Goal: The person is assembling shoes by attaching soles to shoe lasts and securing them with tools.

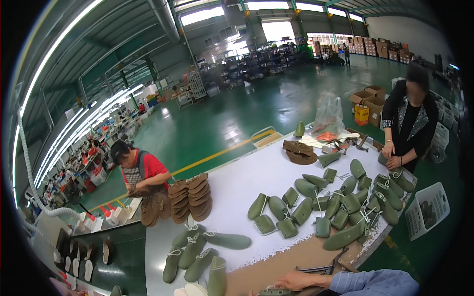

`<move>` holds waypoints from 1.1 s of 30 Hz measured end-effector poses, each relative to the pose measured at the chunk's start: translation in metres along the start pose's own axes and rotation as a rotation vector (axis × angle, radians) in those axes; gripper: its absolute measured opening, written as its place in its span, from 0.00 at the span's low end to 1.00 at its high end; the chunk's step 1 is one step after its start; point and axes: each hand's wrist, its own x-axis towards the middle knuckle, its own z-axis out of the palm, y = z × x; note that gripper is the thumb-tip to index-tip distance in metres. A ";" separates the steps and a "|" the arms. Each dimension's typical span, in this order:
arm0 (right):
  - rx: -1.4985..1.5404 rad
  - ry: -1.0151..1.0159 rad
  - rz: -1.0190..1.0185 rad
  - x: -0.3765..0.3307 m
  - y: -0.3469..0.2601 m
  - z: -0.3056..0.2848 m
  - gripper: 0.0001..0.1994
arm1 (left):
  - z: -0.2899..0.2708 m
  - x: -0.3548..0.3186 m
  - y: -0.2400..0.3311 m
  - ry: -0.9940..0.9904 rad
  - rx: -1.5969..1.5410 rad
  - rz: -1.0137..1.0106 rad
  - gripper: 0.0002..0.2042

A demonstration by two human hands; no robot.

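Note:
My right hand [297,280] comes in from the lower right in a blue sleeve, its fingers curled against a green shoe last [276,291] that the bottom edge cuts off. My left hand is out of the picture. Beside my right forearm lies a dark metal bracket-like tool [316,269] on the brown board. Past it spreads a heap of green shoe lasts [340,202], many with white string loops. More lasts tied with string [197,249] lie to the left, with pale insole-shaped pieces [190,290] at the bottom edge.
Stacked brown shoe uppers [190,197] stand at the table's left edge, near a person in red [148,170] handling one. Another person in black [411,118] touches a last at the right. Hammers [340,146], a plastic bag [328,116] and a white crate [427,211] are around.

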 end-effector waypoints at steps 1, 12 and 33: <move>-0.007 0.016 0.002 0.000 -0.010 -0.002 0.14 | 0.001 0.008 -0.012 0.004 0.241 -0.068 0.34; 0.194 0.036 -0.358 -0.007 -0.124 -0.006 0.14 | -0.037 0.049 -0.058 0.063 0.424 0.353 0.22; 1.218 0.234 -0.090 -0.005 -0.111 -0.037 0.13 | 0.023 0.071 -0.016 -0.187 0.260 0.095 0.33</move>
